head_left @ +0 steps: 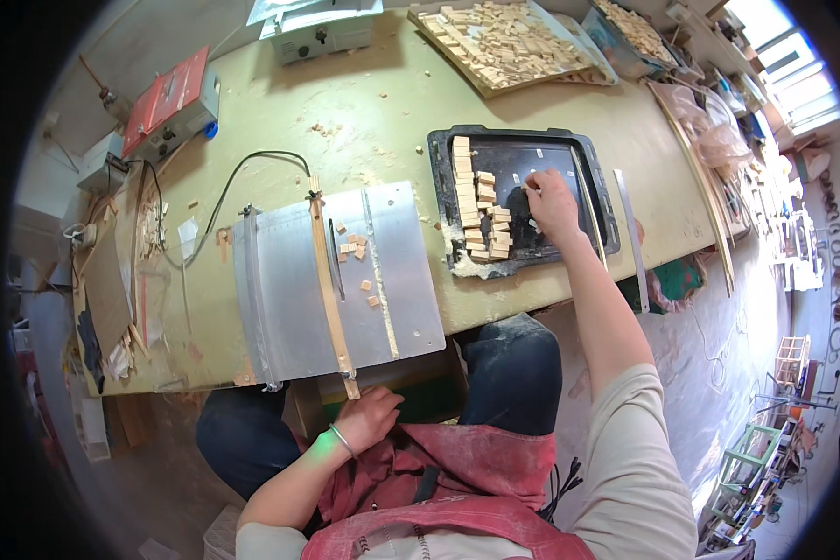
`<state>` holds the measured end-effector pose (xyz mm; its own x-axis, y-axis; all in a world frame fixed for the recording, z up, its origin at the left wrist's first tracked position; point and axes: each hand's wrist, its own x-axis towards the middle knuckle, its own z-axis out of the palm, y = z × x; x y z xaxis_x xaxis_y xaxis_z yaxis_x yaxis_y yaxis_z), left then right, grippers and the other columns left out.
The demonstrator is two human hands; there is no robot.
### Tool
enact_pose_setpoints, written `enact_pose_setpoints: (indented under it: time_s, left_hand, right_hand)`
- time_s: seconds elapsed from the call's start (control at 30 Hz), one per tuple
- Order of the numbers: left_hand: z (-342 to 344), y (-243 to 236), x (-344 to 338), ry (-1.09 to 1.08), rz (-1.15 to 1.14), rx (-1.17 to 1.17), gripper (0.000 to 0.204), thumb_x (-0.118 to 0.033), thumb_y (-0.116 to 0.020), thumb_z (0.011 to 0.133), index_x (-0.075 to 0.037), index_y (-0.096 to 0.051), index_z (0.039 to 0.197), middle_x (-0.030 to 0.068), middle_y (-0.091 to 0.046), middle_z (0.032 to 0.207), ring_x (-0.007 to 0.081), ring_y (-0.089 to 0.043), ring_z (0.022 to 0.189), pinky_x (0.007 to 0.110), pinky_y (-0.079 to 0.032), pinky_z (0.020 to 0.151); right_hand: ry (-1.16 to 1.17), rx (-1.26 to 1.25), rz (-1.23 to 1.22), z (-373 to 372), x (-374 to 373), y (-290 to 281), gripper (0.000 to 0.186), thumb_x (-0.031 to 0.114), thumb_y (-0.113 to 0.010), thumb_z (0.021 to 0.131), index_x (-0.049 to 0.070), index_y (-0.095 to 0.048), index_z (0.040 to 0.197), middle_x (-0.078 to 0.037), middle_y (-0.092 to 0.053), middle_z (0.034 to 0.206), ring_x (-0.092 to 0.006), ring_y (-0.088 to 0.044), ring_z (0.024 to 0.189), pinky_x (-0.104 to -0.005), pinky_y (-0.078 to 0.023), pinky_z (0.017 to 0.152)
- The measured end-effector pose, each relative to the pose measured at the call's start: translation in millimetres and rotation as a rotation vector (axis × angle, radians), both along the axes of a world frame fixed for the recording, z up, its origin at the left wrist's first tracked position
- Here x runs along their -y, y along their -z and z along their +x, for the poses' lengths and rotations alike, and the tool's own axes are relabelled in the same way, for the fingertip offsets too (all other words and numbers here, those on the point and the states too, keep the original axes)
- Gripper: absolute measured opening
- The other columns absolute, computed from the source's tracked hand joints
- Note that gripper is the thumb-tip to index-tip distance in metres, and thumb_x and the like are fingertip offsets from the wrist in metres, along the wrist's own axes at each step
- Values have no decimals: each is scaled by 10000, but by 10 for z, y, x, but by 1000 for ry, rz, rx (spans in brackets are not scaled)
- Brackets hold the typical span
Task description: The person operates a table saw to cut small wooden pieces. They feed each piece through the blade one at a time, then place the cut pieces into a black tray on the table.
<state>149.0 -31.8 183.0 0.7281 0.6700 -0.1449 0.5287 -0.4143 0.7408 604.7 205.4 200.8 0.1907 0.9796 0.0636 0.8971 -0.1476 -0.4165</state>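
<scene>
I watch the right hand (553,205) from here as it hangs over the black tray (495,159), reaching in across the tray's front right part; its fingertips are drawn together and point down, but I cannot tell whether they pinch anything. A few small pale pieces (516,177) lie scattered near those fingers on the tray floor. The wooden blocks (464,187) stand in packed rows along the tray's left edge, with shorter rows just beside them toward the front left corner, where sawdust (481,269) clings to the rim. The tray sits near the front edge of the worktop (383,112). The left hand (368,418) is my other concern: it is half curled below the front edge, close to the near end of a wooden strip (324,252), its palm hidden, so I cannot tell if it grips something. That strip crosses a metal plate (406,271) at the front edge, left of the tray, where loose small cubes (353,248) lie between strip and groove.
</scene>
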Motion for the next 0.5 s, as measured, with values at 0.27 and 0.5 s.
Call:
enact_pose_setpoints:
  time_s: [0.27,0.5]
  left_hand:
    - [-16,38,-2,-7,17,1,253,-119,-731,937,-51,-708,1179,116,-667,1080,336,-703,1027,455,-616,826]
    - [1,-1,-10,-34,-104,-20,288,-141,-721,959,-41,-716,1229,167,-687,1126,409,-689,1045,500,-569,928]
  right_hand:
    - [-256,70,104,-456,-178,-180,161,142,-732,955,77,-743,1101,-124,-708,1066,-359,-702,1010,-451,-565,876]
    - [-220,17,23,-454,-286,-145,203,157,-727,940,75,-743,1125,-121,-720,1079,-351,-714,1011,-450,-576,886]
